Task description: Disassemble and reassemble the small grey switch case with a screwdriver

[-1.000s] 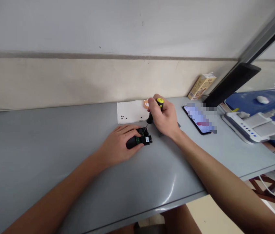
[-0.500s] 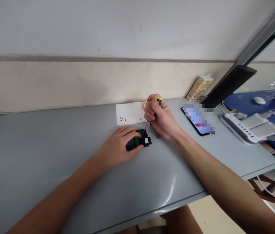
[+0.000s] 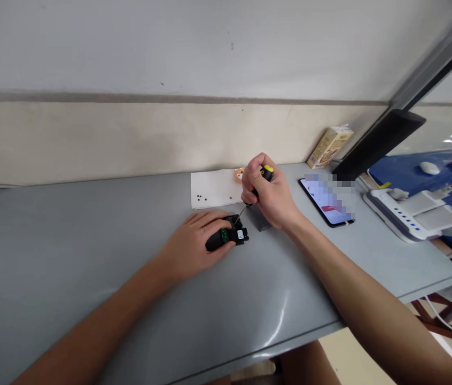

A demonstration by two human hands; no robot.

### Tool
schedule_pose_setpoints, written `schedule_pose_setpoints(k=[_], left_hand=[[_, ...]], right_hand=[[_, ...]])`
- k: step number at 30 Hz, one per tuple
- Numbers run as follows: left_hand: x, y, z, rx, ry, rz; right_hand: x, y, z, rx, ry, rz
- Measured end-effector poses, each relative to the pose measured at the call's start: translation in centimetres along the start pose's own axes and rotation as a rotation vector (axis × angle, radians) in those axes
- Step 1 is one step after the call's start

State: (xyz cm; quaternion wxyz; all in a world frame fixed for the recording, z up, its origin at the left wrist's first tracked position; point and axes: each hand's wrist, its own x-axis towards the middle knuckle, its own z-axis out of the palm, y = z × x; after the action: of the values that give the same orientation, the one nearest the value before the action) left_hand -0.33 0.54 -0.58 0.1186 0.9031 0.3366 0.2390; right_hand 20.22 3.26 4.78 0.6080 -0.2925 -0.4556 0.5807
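Observation:
My left hand (image 3: 196,240) is closed around a black device (image 3: 215,241) lying on the grey table, its casing opened so that a green circuit board (image 3: 225,234) and a small white label (image 3: 240,234) show. I cannot tell the device's exact kind. In my right hand (image 3: 268,190) is a screwdriver (image 3: 266,172) with a black and yellow handle. Its thin shaft slants down to the left, and the tip meets the opened part of the device. Beneath my right hand a dark flat piece (image 3: 258,219) lies on the table, partly covered.
Several tiny dark screws lie on a white paper (image 3: 213,190) behind the device. To the right are a phone (image 3: 322,202), a drink carton (image 3: 329,147) and a power strip (image 3: 398,214) with white chargers. A dark slanted post-like object (image 3: 378,144) stands near the carton.
My right hand has tipped the screwdriver handle further right, so its shaft leans more and more of the dark flat piece shows. My left hand keeps its hold on the device.

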Motion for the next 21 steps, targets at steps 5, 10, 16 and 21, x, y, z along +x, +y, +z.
schedule_pose_setpoints(k=[5,10,16,21], left_hand=[[0.07,0.30,-0.09,0.018,0.031,0.006],[0.14,0.43,-0.21,0.014,0.039,0.016],[0.05,0.42,-0.22,0.015,0.016,0.006],[0.06,0.48,-0.19,0.022,0.022,-0.002]], right_hand=[[-0.21,-0.62,0.66,0.050,-0.058,0.045],[-0.11,-0.25,0.23,0.087,0.019,0.049],[0.23,0.04,-0.10,0.079,0.037,0.088],[-0.06,-0.71,0.33,0.123,0.011,0.123]])
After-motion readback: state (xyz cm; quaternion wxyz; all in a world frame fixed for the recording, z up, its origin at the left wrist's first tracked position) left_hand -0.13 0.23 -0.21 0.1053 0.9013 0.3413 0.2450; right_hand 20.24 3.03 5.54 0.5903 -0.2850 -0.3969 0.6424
